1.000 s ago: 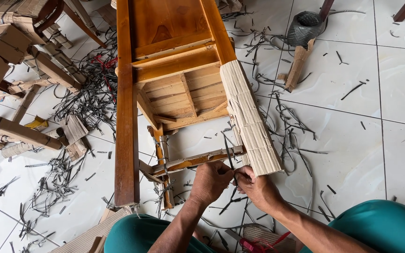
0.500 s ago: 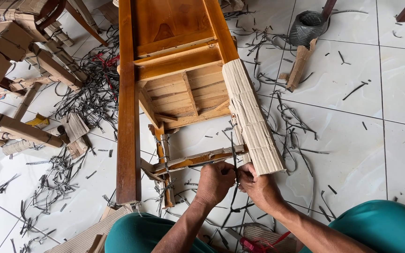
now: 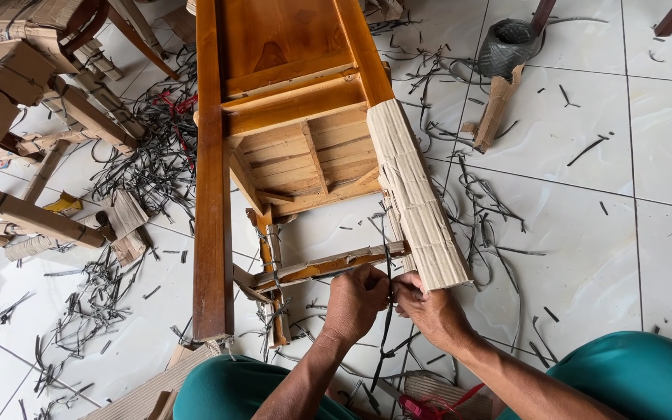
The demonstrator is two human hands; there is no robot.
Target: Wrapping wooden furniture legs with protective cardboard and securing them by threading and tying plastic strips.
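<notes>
A wooden chair (image 3: 274,101) lies upturned on the white tiled floor in the head view. One leg is wrapped in pale corrugated cardboard (image 3: 418,210). A lower crossbar (image 3: 328,264) carries a torn cardboard wrap. My left hand (image 3: 355,299) and my right hand (image 3: 425,307) meet just below the crossbar's right end, at the foot of the wrapped leg. Both pinch a thin black plastic strap (image 3: 387,311) that runs up over the crossbar and hangs down between them.
Cut black strap pieces (image 3: 149,155) litter the floor. Cardboard-wrapped furniture parts (image 3: 17,85) lie at the left. A roll of black strap (image 3: 507,43) and a cardboard scrap (image 3: 495,109) sit at the upper right. A red-handled tool (image 3: 418,406) rests by my teal-clad knees.
Both hands have shifted slightly up toward the crossbar and closer together. The strap now stands straighter over the crossbar.
</notes>
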